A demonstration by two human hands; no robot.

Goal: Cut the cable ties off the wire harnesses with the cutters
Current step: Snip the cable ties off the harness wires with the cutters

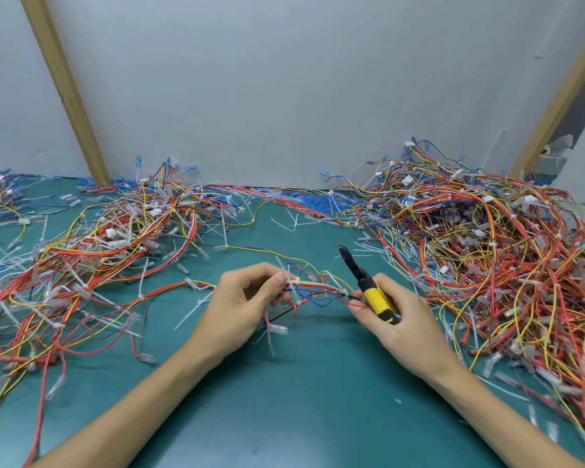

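My left hand (242,304) pinches a wire harness (318,288) of red, yellow and blue wires just above the green mat. A white cable tie (293,287) sticks out of the harness beside my left fingertips. My right hand (399,319) grips the yellow-handled cutters (374,292) and also pinches the harness's right end. The cutters' black jaws (347,256) point up and away, clear of the wires, above and right of the tie.
A large heap of harnesses (493,251) fills the right side of the green mat (301,400). Another heap (108,244) lies at the left. Loose white tie offcuts (291,221) are scattered between them. A grey wall (284,96) closes off the back.
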